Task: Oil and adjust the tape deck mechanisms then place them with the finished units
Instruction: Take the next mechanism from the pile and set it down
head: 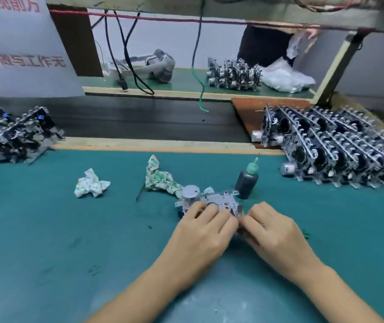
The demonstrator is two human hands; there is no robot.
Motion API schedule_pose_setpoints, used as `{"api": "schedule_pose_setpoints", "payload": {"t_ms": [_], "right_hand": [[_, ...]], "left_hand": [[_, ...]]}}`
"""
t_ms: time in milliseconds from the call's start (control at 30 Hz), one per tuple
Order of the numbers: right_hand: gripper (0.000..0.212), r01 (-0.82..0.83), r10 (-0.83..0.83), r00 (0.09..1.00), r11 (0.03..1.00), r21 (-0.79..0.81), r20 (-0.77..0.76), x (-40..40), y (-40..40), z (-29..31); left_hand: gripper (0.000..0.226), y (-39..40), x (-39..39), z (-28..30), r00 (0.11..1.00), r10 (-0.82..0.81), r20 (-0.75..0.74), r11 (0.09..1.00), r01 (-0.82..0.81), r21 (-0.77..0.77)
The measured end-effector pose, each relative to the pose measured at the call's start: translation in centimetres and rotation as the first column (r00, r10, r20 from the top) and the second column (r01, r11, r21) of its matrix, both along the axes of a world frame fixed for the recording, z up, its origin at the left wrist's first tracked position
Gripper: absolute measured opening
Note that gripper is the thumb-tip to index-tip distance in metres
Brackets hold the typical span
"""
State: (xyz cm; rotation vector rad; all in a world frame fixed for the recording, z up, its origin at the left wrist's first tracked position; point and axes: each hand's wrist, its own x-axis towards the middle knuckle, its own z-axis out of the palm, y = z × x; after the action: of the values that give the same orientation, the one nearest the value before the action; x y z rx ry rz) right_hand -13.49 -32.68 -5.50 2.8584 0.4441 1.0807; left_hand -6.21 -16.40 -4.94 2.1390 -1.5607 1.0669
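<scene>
The tape deck mechanism [209,201] lies on the counter [46,229] near its middle, just beside the oil bottle [247,180]. It is gripped by the left hand [200,231] with curled fingers, while its near corner is pinched by the right hand [272,231]. For a good adjustment, the frame should be held flat and only the small part should be moved gently.

Shiny metal mechanism [212,201] on matt green mat [70,229]; crumpled paper [91,184].
</scene>
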Motion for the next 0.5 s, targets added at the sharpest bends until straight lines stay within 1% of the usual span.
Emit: {"api": "schedule_pose_setpoints", "payload": {"t_ms": [33,67,100,133,167,200,233,267,300,333,400,500], "right_hand": [[0.017,0.0,0.0,1.0,1.0,0.014,-0.023,-0.4,-0.2,-0.6],[0.012,-0.005,0.007,0.999,1.0,0.029,-0.051,-0.8,-0.4,-1.1],[0.007,-0.014,0.017,0.996,0.999,0.041,-0.082,-1.1,-0.7,-1.3],[0.003,-0.016,0.023,0.993,0.998,0.056,-0.115,-1.3,-1.0,-1.5],[0.007,-0.015,0.025,0.989,0.997,0.071,-0.148,-1.4,-1.2,-1.5],[0.013,-0.016,0.031,0.983,0.996,0.086,-0.179,-1.5,-1.3,-1.5],[0.018,-0.015,0.035,0.979,0.995,0.1,-0.203,-1.6,-1.4,-1.4],[0.022,-0.015,0.041,0.976,0.993,0.12,-0.215,-1.6,-1.4,-1.3],[0.026,-0.012,0.044,0.974,0.99,0.143,-0.221,-1.6,-1.4,-1.2],[0.029,-0.011,0.048,0.975,0.986,0.166,-0.219,-1.7,-1.3,-1.2],[0.031,-0.012,0.054,0.976,0.98,0.201,-0.21,-1.7,-1.2,-1.2],[0.028,-0.005,0.053,0.978,0.973,0.232,-0.2,-1.5,-1.1,-1.3]], "left_hand": [[0.022,-0.1,0.3,-0.2,1.0,-0.029,0.007,0.999,0.029,0.025],[0.01,0.0,0.7,-0.6,0.997,-0.073,-0.015,0.995,0.074,0.073],[0.02,0.4,1.2,-0.9,0.993,-0.087,-0.078,0.989,0.095,0.111],[0.049,0.8,1.9,-1.4,0.983,-0.078,-0.167,0.983,0.104,0.152],[0.075,1.6,2.7,-1.7,0.949,-0.065,-0.31,0.977,0.124,0.173],[0.093,2.3,3.5,-1.9,0.885,-0.05,-0.462,0.977,0.139,0.161],[0.104,2.8,4.0,-1.9,0.798,-0.032,-0.602,0.976,0.154,0.153],[0.111,3.2,4.4,-2.1,0.706,-0.018,-0.708,0.975,0.168,0.143],[0.115,3.4,4.8,-2.4,0.626,-0.015,-0.78,0.973,0.188,0.132],[0.116,3.4,5.0,-2.6,0.576,-0.013,-0.818,0.973,0.196,0.122],[0.113,3.3,5.3,-2.7,0.53,-0.022,-0.848,0.977,0.19,0.094],[0.108,3.2,5.3,-2.6,0.528,-0.037,-0.848,0.978,0.194,0.078]]}}
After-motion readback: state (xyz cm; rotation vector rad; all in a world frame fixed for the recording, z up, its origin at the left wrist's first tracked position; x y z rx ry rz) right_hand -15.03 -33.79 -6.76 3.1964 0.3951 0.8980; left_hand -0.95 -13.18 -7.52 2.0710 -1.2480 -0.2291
